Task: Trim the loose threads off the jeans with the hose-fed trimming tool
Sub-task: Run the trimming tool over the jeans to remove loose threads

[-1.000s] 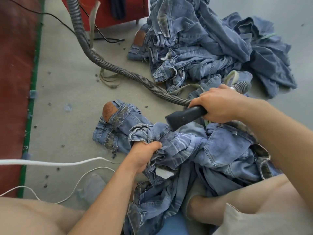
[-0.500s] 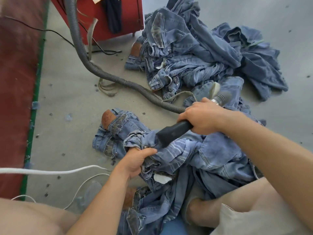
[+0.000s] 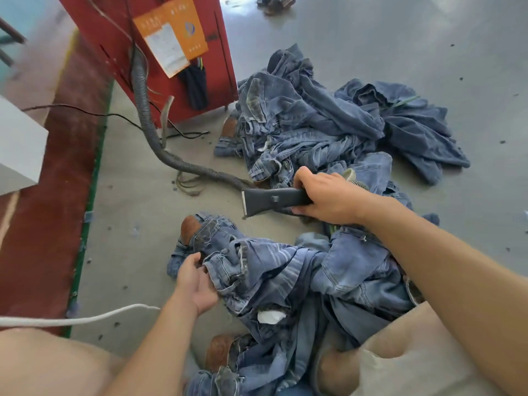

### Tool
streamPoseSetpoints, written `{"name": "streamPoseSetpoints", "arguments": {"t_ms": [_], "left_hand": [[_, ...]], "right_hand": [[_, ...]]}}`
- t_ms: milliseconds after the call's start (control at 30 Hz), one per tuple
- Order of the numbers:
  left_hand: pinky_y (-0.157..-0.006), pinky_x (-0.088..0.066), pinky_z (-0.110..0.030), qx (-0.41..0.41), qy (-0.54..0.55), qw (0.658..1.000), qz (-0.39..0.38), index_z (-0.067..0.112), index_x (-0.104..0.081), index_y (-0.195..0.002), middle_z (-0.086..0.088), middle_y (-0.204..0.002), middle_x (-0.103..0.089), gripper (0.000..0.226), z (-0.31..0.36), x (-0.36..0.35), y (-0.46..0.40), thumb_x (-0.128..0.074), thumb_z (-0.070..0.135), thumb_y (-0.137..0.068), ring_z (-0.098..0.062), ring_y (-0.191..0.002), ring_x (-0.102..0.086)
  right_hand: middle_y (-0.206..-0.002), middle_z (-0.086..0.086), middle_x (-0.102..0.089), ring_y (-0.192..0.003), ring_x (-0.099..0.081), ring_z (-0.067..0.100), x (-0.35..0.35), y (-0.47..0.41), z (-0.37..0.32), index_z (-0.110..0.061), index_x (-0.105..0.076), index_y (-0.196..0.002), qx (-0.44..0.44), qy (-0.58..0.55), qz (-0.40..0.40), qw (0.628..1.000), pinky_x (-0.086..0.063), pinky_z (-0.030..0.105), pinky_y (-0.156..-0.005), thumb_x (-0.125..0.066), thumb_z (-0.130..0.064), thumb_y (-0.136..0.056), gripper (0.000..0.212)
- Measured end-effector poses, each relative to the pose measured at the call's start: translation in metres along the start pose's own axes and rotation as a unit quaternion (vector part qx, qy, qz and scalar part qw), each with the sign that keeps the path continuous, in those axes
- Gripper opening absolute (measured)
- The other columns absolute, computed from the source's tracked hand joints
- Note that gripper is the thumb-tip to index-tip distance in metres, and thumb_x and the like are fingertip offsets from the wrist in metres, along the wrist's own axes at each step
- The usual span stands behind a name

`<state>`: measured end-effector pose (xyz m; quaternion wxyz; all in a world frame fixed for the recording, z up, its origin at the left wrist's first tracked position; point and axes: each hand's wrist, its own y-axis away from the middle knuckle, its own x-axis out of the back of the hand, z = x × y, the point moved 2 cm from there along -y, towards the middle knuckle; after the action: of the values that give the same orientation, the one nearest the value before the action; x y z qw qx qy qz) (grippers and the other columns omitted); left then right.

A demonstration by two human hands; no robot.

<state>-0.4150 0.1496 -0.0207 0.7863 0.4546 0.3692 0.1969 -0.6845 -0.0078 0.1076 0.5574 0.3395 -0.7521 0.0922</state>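
A crumpled pair of blue jeans (image 3: 300, 278) lies on the floor in front of my knees, a brown leather waist patch showing at its far left end. My left hand (image 3: 197, 280) holds the bunched denim at its left edge, palm turned up. My right hand (image 3: 328, 195) grips the handle of the dark grey trimming tool (image 3: 271, 201), which hangs above the floor beyond the jeans, its blade end pointing left and clear of the fabric. The ribbed grey hose (image 3: 160, 150) runs from the tool to the red machine.
A red machine cabinet (image 3: 171, 52) with an orange label stands at the back. A large heap of blue jeans (image 3: 328, 124) lies behind the tool. A white cable (image 3: 71, 320) crosses the lower left. A red floor strip with a green edge and a white box (image 3: 17, 150) lie left.
My right hand has lifted the trimming tool off the jeans and moved it away toward the far heap. My left hand has loosened and turned palm-up on the denim. The view tilted upward.
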Motion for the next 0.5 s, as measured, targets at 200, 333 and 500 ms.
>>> {"name": "streamPoseSetpoints", "arguments": {"t_ms": [200, 333, 500], "left_hand": [[-0.108, -0.048, -0.043, -0.097, 0.039, 0.975, -0.197, 0.002, -0.042, -0.152, -0.020, -0.133, -0.064, 0.059, -0.003, -0.062, 0.032, -0.040, 0.024, -0.097, -0.033, -0.121, -0.063], [-0.113, -0.044, -0.039, -0.207, -0.465, 0.825, -0.245, 0.022, -0.073, -0.128, 0.004, -0.132, -0.071, 0.057, -0.020, -0.087, 0.048, -0.045, -0.003, -0.085, -0.013, -0.127, -0.062], [-0.081, -0.052, -0.040, -0.245, -0.413, 0.837, 0.263, 0.011, -0.067, -0.081, -0.008, -0.089, -0.071, 0.024, -0.009, 0.015, 0.005, -0.049, 0.000, -0.093, -0.027, -0.084, -0.062]], "right_hand": [[-0.097, -0.010, -0.059, -0.089, -0.057, 0.020, 0.021, 0.024, -0.003, -0.032, -0.050, -0.114, 0.037, -0.073, 0.165, 0.983, -0.045, 0.040, -0.075, -0.067, -0.057, -0.093, 0.037], [-0.080, -0.019, -0.057, -0.075, -0.059, 0.018, 0.024, 0.029, -0.002, -0.040, -0.045, -0.107, 0.025, -0.097, 0.226, 0.969, -0.046, 0.038, -0.066, -0.064, -0.062, -0.093, 0.032], [-0.072, -0.018, -0.056, -0.064, -0.056, 0.006, 0.015, 0.023, -0.002, -0.045, -0.033, -0.100, 0.006, -0.048, 0.172, 0.984, -0.047, 0.038, -0.060, -0.051, -0.071, -0.090, 0.033]]}}
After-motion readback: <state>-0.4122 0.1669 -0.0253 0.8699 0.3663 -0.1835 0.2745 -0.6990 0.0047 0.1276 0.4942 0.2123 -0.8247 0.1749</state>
